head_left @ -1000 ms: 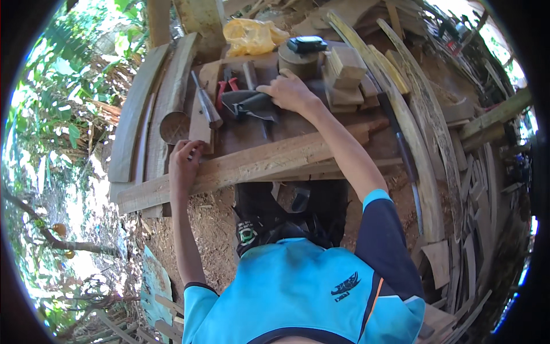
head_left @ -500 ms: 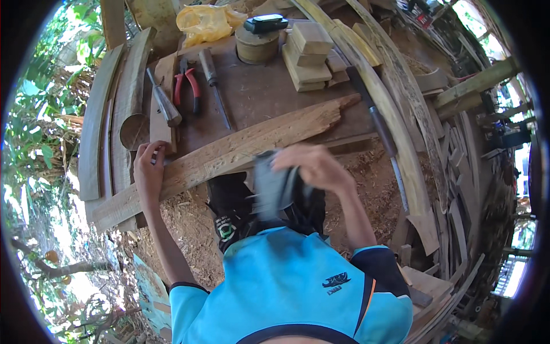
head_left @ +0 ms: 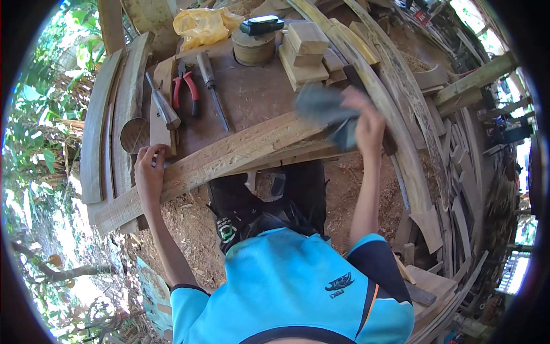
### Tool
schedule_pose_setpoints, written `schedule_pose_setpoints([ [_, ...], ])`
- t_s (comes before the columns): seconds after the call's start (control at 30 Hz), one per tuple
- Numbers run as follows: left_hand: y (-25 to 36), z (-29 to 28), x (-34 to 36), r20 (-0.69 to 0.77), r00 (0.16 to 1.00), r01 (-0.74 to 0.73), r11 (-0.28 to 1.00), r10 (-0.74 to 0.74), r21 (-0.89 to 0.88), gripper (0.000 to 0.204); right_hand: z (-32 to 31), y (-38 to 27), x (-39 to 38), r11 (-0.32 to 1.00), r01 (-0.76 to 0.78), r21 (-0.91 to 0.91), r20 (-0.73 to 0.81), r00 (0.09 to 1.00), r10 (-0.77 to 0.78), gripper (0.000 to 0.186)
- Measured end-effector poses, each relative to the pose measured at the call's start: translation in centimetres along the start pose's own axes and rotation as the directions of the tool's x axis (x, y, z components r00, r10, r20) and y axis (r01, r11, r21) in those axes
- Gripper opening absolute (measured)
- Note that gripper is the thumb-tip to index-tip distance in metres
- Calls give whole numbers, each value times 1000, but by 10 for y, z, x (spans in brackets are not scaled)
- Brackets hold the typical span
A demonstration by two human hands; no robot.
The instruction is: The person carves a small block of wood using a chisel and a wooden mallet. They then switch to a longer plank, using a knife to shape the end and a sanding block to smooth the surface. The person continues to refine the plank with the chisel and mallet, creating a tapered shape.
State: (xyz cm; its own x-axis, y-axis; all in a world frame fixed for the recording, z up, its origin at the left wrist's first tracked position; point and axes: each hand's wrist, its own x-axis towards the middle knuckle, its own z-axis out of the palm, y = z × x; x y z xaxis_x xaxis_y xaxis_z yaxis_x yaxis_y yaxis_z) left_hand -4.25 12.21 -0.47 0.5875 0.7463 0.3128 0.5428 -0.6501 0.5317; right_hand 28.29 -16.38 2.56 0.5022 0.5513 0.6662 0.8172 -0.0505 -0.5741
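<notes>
A long rough plank (head_left: 223,152) lies slantwise across the near side of the workbench (head_left: 252,103). At its left part, my left hand (head_left: 150,169) is closed with bent fingertips against the near end of a narrow wooden block (head_left: 162,136); what the fingers grip is hidden. My right hand (head_left: 368,117) clutches a grey cloth (head_left: 325,104), smeared by motion, over the plank's right end. Beyond my left hand lie a wooden-handled chisel (head_left: 165,109), red-handled pliers (head_left: 186,89) and a long slim tool with a thick handle (head_left: 213,92).
Cut wood pieces (head_left: 306,43) are stacked at the back, beside a round wooden block (head_left: 254,49) bearing a black device (head_left: 262,24). A yellow plastic bag (head_left: 206,26) lies to their left. Long curved boards (head_left: 395,120) run along the right; others (head_left: 100,132) stand left.
My right hand has swung away from my lap, forward and to the right, carrying the grey cloth over the plank's end. My left hand has stayed almost in place.
</notes>
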Motion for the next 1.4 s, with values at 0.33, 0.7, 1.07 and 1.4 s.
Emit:
schedule_pose_setpoints([
  [0.33, -2, -1, -3, -48, 998, -39, 993, 34, -111, 12, 139, -136, -75, 622, -436, 651, 732, 579, -361, 41],
  [0.7, 76, -4, -113, 193, 981, 177, 419, -5, -891, 72, 138, -150, -44, 732, -90, 676, 511, 772, -377, 20],
  [1.07, -107, -106, -107, -514, 820, 494, 764, -251, 415, 34, 88, 14, -20, 907, 200, -370, 383, 923, -47, 36],
  [1.4, 107, 43, -80, 17, 988, -155, 987, 154, 45, 79, 85, 10, -18, 924, 186, -333, 387, 921, -46, 31],
])
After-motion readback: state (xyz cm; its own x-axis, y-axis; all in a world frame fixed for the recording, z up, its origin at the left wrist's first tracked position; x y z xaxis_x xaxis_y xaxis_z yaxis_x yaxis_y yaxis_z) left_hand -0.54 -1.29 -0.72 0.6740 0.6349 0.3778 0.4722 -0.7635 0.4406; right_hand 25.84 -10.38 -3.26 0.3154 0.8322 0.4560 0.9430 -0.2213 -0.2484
